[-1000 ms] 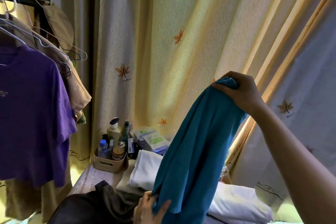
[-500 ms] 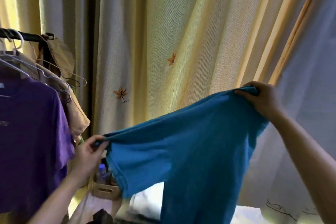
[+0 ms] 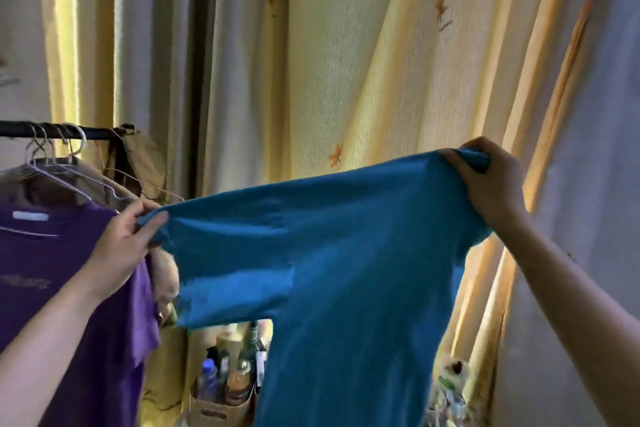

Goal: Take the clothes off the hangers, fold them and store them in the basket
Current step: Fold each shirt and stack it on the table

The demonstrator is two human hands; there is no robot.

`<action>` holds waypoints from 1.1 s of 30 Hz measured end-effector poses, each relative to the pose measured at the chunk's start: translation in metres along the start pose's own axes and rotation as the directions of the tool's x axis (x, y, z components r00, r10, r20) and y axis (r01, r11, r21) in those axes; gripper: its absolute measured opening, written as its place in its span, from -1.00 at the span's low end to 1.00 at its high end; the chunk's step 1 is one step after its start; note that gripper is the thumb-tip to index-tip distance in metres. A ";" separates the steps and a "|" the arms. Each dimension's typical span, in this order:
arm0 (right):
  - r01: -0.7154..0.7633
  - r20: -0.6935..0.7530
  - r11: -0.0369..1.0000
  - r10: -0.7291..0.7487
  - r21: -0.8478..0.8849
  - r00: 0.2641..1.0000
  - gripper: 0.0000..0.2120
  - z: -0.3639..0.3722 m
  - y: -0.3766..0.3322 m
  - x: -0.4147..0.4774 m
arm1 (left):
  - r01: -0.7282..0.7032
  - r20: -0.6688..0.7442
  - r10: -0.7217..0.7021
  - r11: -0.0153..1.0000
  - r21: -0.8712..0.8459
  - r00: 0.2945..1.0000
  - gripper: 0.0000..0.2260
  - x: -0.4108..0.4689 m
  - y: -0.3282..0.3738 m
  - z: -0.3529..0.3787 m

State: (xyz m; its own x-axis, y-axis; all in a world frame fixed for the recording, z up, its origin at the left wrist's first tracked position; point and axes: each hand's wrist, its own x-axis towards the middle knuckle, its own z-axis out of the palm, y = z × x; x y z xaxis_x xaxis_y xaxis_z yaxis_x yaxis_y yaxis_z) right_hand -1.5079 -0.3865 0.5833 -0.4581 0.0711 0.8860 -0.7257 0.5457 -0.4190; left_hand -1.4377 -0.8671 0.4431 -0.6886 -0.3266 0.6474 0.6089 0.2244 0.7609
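Observation:
A blue T-shirt (image 3: 329,253) hangs spread out in the air in front of the curtain. My left hand (image 3: 121,243) pinches its left sleeve end, and my right hand (image 3: 491,184) grips the bunched cloth at its upper right. The body of the shirt drops down between my arms. At the left, a purple T-shirt (image 3: 52,288) and a beige garment (image 3: 104,184) hang on white wire hangers (image 3: 52,170) from a black rail (image 3: 62,131). No basket is in view.
A yellow curtain (image 3: 346,80) with leaf prints fills the background. Below the shirt, a small cardboard box (image 3: 214,412) holds several bottles. More bottles (image 3: 450,388) show at the lower right.
My left hand took the shirt's lower edge and pulled it up and out to the left, spreading the shirt wide. Both hands have risen and the view has tilted upward.

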 end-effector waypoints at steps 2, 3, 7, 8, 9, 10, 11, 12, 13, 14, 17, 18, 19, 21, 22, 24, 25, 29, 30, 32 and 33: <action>0.000 0.016 1.000 0.000 0.017 1.000 -0.80 0.000 -0.001 0.000 | 0.057 0.064 -0.055 0.998 -0.038 0.996 -0.93 -0.002 0.000 -0.009; -0.007 0.037 1.000 0.006 0.015 0.999 -0.80 0.002 -0.002 -0.002 | 0.115 0.106 -0.109 0.992 -0.053 0.988 -0.89 -0.004 0.000 -0.015; -0.053 0.061 0.998 0.051 0.027 0.997 -0.77 0.009 0.003 -0.006 | 0.313 0.267 -0.255 0.928 -0.201 0.929 -0.74 -0.005 0.012 -0.040; -0.067 0.068 0.997 0.064 0.038 0.996 -0.77 0.011 0.004 -0.007 | 0.327 0.248 -0.261 0.902 -0.283 0.933 -0.73 -0.006 0.014 -0.041; -0.083 0.073 0.995 0.079 0.052 0.994 -0.78 0.014 0.005 -0.008 | 0.352 0.214 -0.292 0.871 -0.343 0.932 -0.72 -0.010 0.016 -0.037; -0.101 0.071 0.993 0.096 0.068 0.993 -0.78 0.018 0.004 -0.009 | 0.409 0.210 -0.352 0.815 -0.411 0.912 -0.72 -0.017 0.012 -0.028; -0.120 0.065 0.989 0.114 0.086 0.991 -0.78 0.021 0.002 -0.009 | 0.484 0.244 -0.418 0.739 -0.468 0.875 -0.71 -0.030 0.000 -0.016; -0.138 0.062 0.985 0.132 0.103 0.989 -0.77 0.025 0.001 -0.009 | 0.544 0.317 -0.442 0.667 -0.510 0.839 -0.69 -0.049 -0.015 -0.001; -0.152 0.068 0.982 0.145 0.111 0.987 -0.76 0.029 0.000 -0.010 | 0.585 0.375 -0.449 0.614 -0.530 0.811 -0.66 -0.072 -0.032 0.017; -0.158 0.081 0.981 0.150 0.108 0.985 -0.75 0.033 0.000 -0.012 | 0.646 0.454 -0.462 0.586 -0.489 0.762 -0.65 -0.096 -0.043 0.035; -0.159 0.137 0.985 0.148 0.074 0.979 -0.75 0.043 0.002 -0.019 | 0.421 0.344 -0.272 0.757 -0.500 0.899 -0.55 -0.136 -0.046 0.078; -0.170 0.154 0.983 0.158 0.070 0.975 -0.75 0.043 0.003 -0.021 | 0.444 0.375 -0.259 0.682 -0.582 0.890 -0.52 -0.145 -0.040 0.091; -0.190 0.171 0.979 0.175 0.076 0.970 -0.75 0.042 0.004 -0.022 | 0.511 0.429 -0.297 0.642 -0.572 0.853 -0.54 -0.147 -0.037 0.100; -0.249 0.216 0.962 0.221 0.113 0.951 -0.76 0.036 0.003 -0.025 | 0.706 0.630 -0.325 0.404 -0.581 0.705 -0.59 -0.147 -0.045 0.107; -0.273 0.242 0.953 0.236 0.133 0.941 -0.78 0.032 0.003 -0.026 | 0.710 0.592 -0.392 0.366 -0.602 0.704 -0.58 -0.148 -0.056 0.105; -0.287 0.316 0.947 0.232 0.143 0.920 -0.85 0.023 0.003 -0.027 | 0.701 0.536 -0.463 0.352 -0.620 0.706 -0.59 -0.148 -0.065 0.103; -0.290 0.378 0.945 0.216 0.149 0.900 -0.87 0.018 0.003 -0.028 | 0.674 0.497 -0.463 0.411 -0.613 0.734 -0.59 -0.146 -0.066 0.102; -0.347 0.677 0.920 0.138 0.182 0.723 -0.73 0.004 0.003 -0.031 | 0.651 0.452 -0.478 0.642 -0.405 0.753 -0.54 -0.141 -0.075 0.088; -0.343 0.705 0.920 0.117 0.188 0.699 -0.72 0.003 0.003 -0.033 | 0.650 0.425 -0.507 0.684 -0.331 0.750 -0.51 -0.140 -0.076 0.084; -0.334 0.695 0.915 0.087 0.228 0.714 -0.74 0.005 0.003 -0.037 | 0.635 0.331 -0.551 0.728 -0.258 0.766 -0.48 -0.141 -0.075 0.078; -0.322 0.670 0.911 0.072 0.258 0.739 -0.76 0.007 0.002 -0.039 | 0.631 0.260 -0.576 0.731 -0.259 0.775 -0.45 -0.142 -0.074 0.076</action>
State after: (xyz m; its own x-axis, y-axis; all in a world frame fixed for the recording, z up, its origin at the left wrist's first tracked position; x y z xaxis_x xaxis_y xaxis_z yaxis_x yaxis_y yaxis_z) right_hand -1.4952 -0.3938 0.5468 -0.7344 -0.4676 0.4919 -0.6458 0.2586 -0.7184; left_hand -1.4154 -0.7673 0.2979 -0.9868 -0.1433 0.0749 0.1130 -0.2800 0.9533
